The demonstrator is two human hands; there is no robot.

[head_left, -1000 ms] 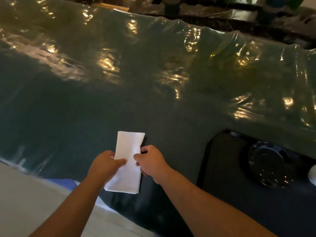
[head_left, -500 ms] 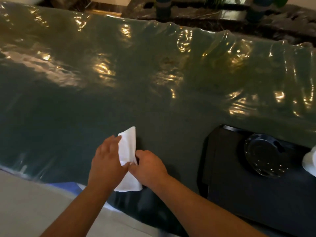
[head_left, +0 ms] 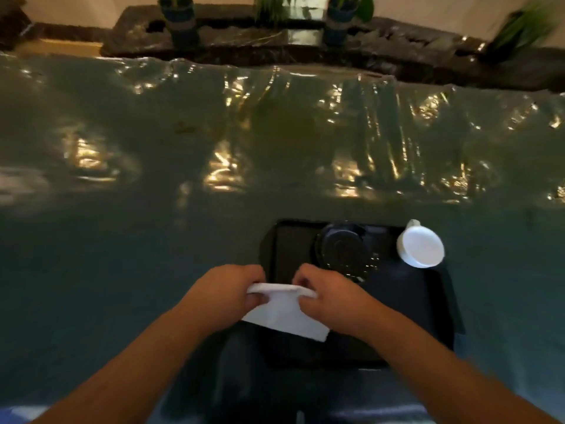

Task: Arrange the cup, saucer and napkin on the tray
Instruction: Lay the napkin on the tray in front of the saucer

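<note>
You're in what looks like a home dining space: a table (head_left: 153,240) under a glossy plastic-covered green cloth, potted plants (head_left: 179,18) on a dark stone ledge (head_left: 397,53) along the pale wall beyond.

Wide table (head_left: 128,246) under a glossy, wrinkled dark-green cover, specked with warm light reflections. Resting directly on it, toward the near right: black rectangular tray (head_left: 428,304). At the tray's far right corner, white cup (head_left: 420,246), whether on the tray or the cover, unclear. Dim and blurred throughout.
</note>
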